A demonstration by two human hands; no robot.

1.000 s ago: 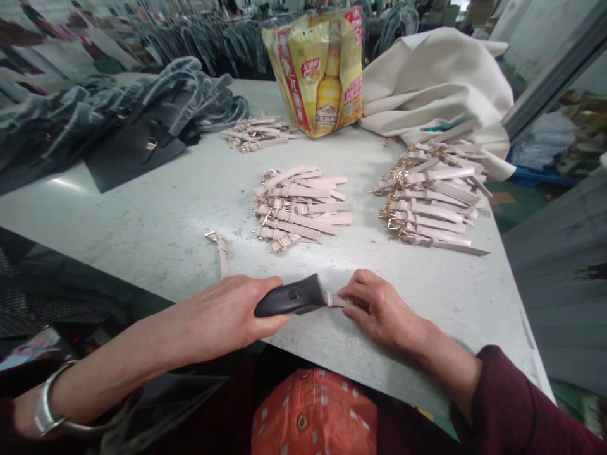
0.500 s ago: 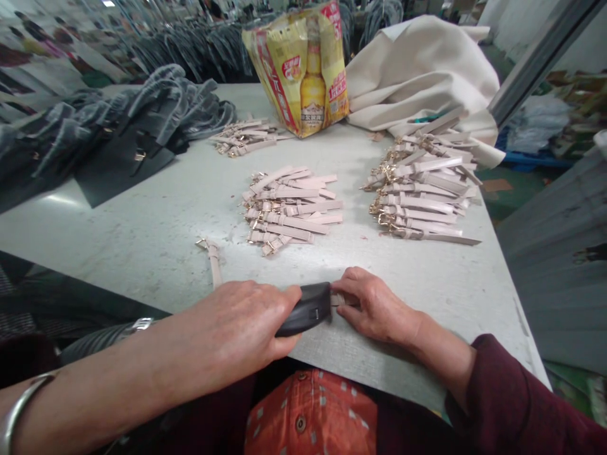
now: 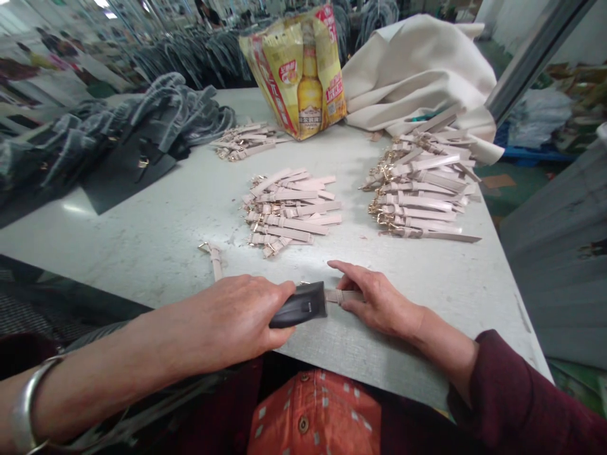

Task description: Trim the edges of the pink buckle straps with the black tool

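Observation:
My left hand [image 3: 241,313] is wrapped round a black handheld tool [image 3: 303,305] just above the front of the table. The tool's wide end meets a beige strap [image 3: 339,296], and part of that strap lies behind it. My right hand [image 3: 379,300] pinches the strap between thumb and fingers, with the index finger stretched out. A single beige strap with a buckle [image 3: 215,259] lies left of the tool, partly behind my left hand. Beyond my hands is a pile of beige buckled straps [image 3: 294,212].
On the right lies a larger strap pile [image 3: 422,189], with beige sheet material [image 3: 417,69] behind it. A yellow printed bag [image 3: 298,76] stands at the back beside a small strap pile [image 3: 249,139]. Dark bags [image 3: 128,158] cover the left of the table [image 3: 142,234].
The tool has shifted slightly left with my left hand. More of the strap shows between the tool and my right hand, whose index finger has stretched out.

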